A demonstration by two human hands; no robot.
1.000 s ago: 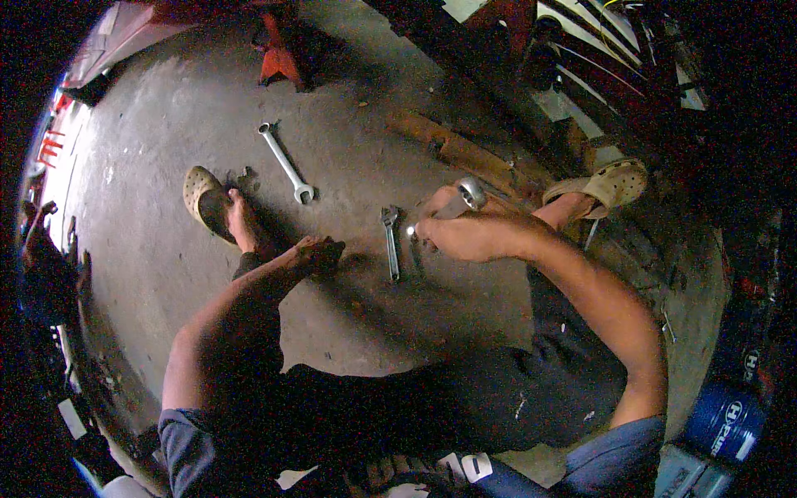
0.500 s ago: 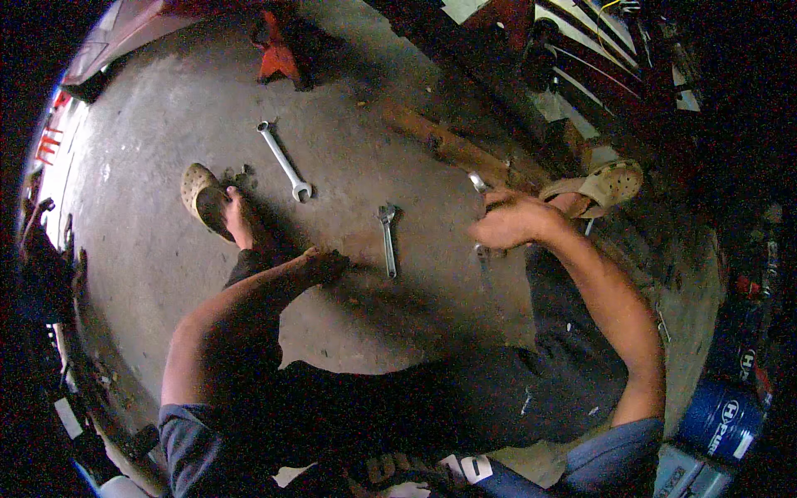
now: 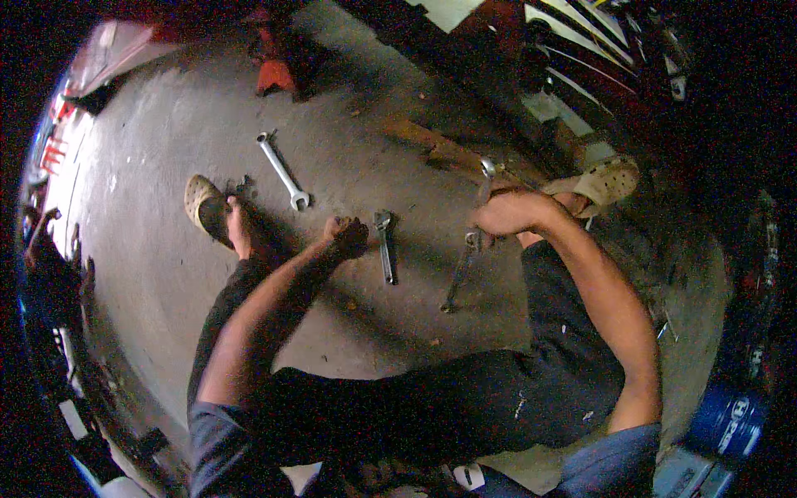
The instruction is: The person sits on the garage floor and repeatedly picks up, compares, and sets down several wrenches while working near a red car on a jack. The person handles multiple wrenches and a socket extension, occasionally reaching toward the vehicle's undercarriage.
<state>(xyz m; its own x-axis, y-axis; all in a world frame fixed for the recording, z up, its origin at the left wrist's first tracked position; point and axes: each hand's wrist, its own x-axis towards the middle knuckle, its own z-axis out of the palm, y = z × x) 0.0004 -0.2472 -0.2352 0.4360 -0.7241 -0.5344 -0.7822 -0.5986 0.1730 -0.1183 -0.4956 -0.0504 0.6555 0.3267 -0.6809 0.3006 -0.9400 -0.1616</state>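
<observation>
My right hand (image 3: 510,213) is closed around a metal tool, likely a wrench, whose shiny curved end (image 3: 488,167) sticks out beyond the fingers. Just below that hand is a slim dark tool (image 3: 459,278) with a ring-like part; whether it joins the held one, I cannot tell. My left hand (image 3: 345,236) is curled above the floor, its fingers hiding anything inside. Close to its right lies an adjustable wrench (image 3: 385,249), jaw away from me. Farther off to the left rests a silver combination wrench (image 3: 283,172), open end toward me.
Bare concrete floor (image 3: 183,307) lies beneath. A wooden plank (image 3: 440,145) and a dark beam run beyond my right hand. At the far side stands a red jack stand (image 3: 276,76). My clogs (image 3: 610,183) flank the tools; a blue drum (image 3: 726,423) is at right.
My left hand has moved away from me and slightly right, nearer the adjustable wrench. The shiny tool end at my right hand has risen, and the slim dark tool below it shows more clearly.
</observation>
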